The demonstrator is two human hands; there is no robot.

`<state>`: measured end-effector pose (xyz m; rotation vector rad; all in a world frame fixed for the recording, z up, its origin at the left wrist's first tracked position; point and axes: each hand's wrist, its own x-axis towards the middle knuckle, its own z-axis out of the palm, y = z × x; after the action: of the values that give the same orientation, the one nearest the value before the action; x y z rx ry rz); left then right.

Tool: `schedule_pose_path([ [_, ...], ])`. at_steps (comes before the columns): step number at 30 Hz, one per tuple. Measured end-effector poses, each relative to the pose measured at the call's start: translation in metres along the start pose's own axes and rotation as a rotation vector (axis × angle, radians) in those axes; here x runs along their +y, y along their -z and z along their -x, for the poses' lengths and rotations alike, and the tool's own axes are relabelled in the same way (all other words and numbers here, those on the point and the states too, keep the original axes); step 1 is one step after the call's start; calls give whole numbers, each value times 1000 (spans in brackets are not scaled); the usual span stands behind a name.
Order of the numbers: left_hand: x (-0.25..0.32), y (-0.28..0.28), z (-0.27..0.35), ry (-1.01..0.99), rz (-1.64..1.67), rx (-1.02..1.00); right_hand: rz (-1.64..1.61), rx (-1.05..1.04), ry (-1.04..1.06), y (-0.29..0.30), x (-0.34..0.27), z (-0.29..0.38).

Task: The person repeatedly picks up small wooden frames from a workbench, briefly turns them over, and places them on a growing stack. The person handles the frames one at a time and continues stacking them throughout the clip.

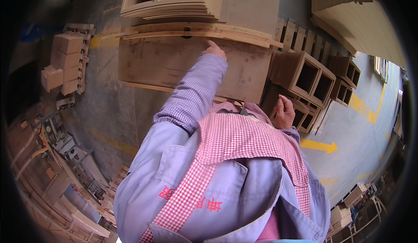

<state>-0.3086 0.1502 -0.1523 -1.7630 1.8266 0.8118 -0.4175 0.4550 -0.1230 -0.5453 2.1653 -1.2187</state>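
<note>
Over a stained wooden board (pixel 156 60) my left hand (pixel 215 49) reaches forward, a finger extended close to long, thin wooden strips (pixel 228 34). Nothing shows in its grip, though the palm is hidden. The strips lie side by side across the board, with a dark round spot near their middle. My right hand (pixel 284 112) is loosely bent beside my checked apron, with no object visible in it. It is near stacked wooden frames (pixel 310 76), each with two rectangular openings. Farther forward, another stack of pale two-opening frames (pixel 173 9) rests past the strips.
Stacked wooden blocks (pixel 67 57) sit on a pallet at the left. Slatted pallets (pixel 295 35) lie beyond the frames at the right. A tall stack of pale panels (pixel 362 24) stands at the upper right. Machinery (pixel 70 145) is at the lower left.
</note>
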Motion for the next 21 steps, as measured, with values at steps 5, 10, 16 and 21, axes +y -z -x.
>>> schedule_pose_path([
  [5,31,-27,4,-39,10,-33,9,1,26,3,4,1],
  [10,42,-45,-12,15,43,-87,-16,2,-17,5,10,5],
  [16,51,-42,34,-373,-182,-241,224,262,-58,21,46,-15],
  [21,19,-54,79,-812,-282,-474,549,488,-199,70,91,-87],
])
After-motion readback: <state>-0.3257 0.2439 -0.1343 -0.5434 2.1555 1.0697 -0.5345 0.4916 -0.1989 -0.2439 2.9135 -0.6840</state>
